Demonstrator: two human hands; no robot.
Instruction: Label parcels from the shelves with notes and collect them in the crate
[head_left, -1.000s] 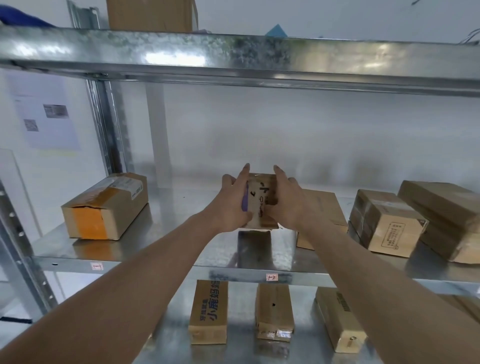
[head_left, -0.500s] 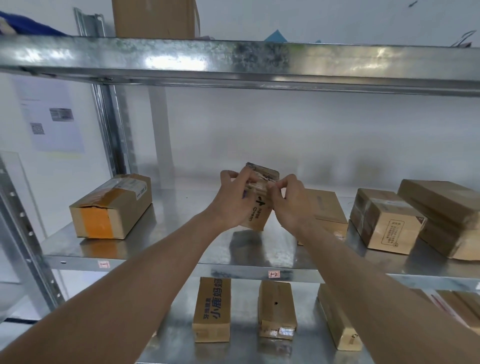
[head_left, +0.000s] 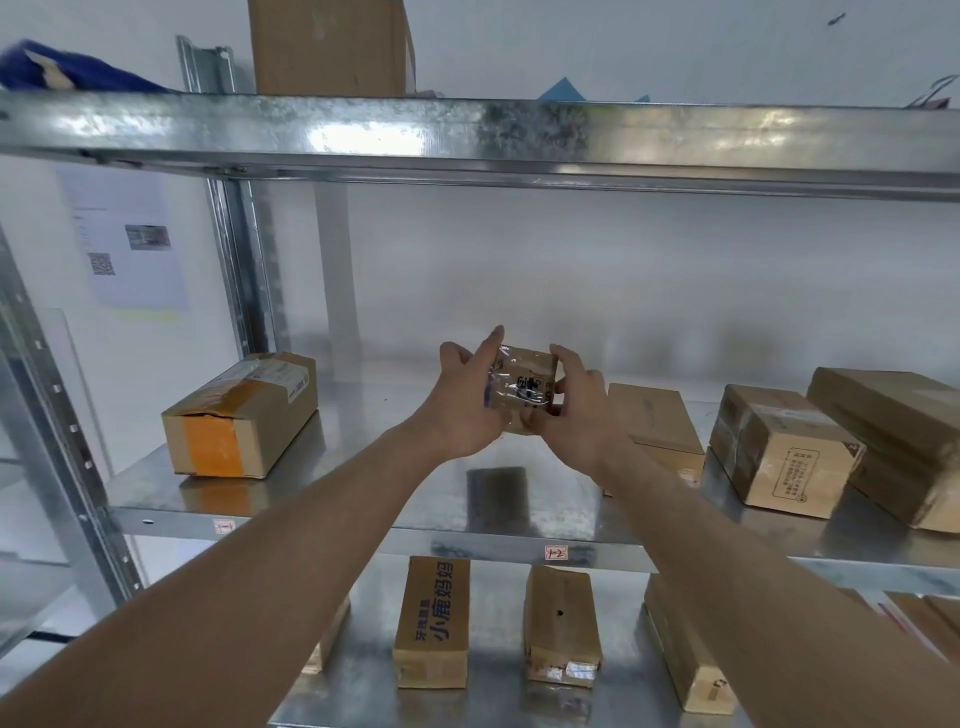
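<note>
A small taped cardboard parcel (head_left: 524, 384) with dark print is held in the air above the middle shelf (head_left: 363, 499). My left hand (head_left: 462, 405) grips its left side, one finger stretched up along the edge. My right hand (head_left: 576, 410) grips its right side and lower edge. A purple strip shows between my left fingers and the parcel. No crate and no notes are in view.
On the middle shelf lie a box with orange tape (head_left: 241, 415) at the left and several brown boxes (head_left: 779, 449) at the right. The lower shelf holds several narrow parcels (head_left: 434, 621). A metal beam (head_left: 467, 135) crosses overhead, with a large carton (head_left: 330, 47) above it.
The parcel has been lifted off the shelf and turned in both hands, so a different taped face is toward me. My view has shifted slightly lower and left.
</note>
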